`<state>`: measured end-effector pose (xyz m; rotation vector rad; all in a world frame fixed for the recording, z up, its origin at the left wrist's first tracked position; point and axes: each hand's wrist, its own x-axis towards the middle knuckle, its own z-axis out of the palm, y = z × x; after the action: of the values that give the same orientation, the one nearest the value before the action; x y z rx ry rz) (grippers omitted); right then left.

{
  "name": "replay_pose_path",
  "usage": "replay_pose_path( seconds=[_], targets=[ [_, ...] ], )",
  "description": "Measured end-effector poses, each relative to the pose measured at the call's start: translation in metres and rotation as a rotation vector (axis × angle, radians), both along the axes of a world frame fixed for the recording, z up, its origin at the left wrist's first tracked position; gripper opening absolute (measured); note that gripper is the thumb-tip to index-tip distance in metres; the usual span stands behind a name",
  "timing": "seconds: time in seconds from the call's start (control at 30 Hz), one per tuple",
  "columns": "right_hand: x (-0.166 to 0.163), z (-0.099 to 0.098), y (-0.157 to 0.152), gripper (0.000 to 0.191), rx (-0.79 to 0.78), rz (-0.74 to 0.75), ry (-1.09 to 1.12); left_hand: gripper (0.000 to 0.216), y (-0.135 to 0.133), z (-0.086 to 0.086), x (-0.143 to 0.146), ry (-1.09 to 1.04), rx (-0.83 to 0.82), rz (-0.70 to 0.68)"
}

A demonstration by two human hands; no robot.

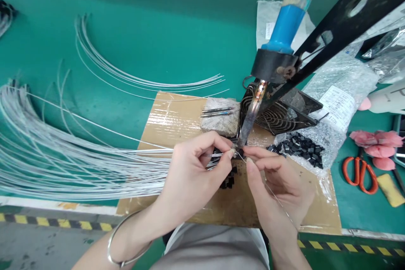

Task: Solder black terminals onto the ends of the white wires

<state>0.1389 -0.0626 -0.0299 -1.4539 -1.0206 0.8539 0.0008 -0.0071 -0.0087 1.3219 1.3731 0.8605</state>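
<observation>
my left grip [196, 173] is clenched, thumb against forefinger, on a tiny thing [234, 148] right by the iron's tip; it is too small for me to make out from here. my right grip [280, 183] is pinching a thin, bare, silver-coloured wire [274, 195], which trails back across the palm towards the wrist, its free end pointing at the left fingertips. the soldering iron with a blue handle and a darkened metal barrel [281, 29] slants down into that same spot, held by a long black metal bracket [341, 25]. i cannot tell whether its tip touches the work.

from my left, a thick bundle of slim, pale grey cables [95, 156] runs in behind the left grip, and a few ends show between thumb and forefinger. below these lie small black pieces [228, 179] on the shiny brown cardboard sheet [177, 120].

just beyond, i have a greyish, plastic-wrapped block [220, 124] with slim dark rods on top, and next to it a square black fan with a ring grille [275, 114]. right of the fan, more black pieces are heaped on clear bubble wrap [335, 80]. orange-handled scissors [357, 173] and a yellow sponge [391, 190] rest on the green tabletop [158, 38].
</observation>
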Motion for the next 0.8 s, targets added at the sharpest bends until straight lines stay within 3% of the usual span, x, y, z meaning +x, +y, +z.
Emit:
replay_pose_path(
  seconds=[0.8],
  targets=[
    [0.0019, -0.0061, -0.0010, 0.017, 0.069, 0.038, -0.072, 0.012, -0.0002, 0.0007, 0.0002, -0.020, -0.013, -0.012]
  ],
)
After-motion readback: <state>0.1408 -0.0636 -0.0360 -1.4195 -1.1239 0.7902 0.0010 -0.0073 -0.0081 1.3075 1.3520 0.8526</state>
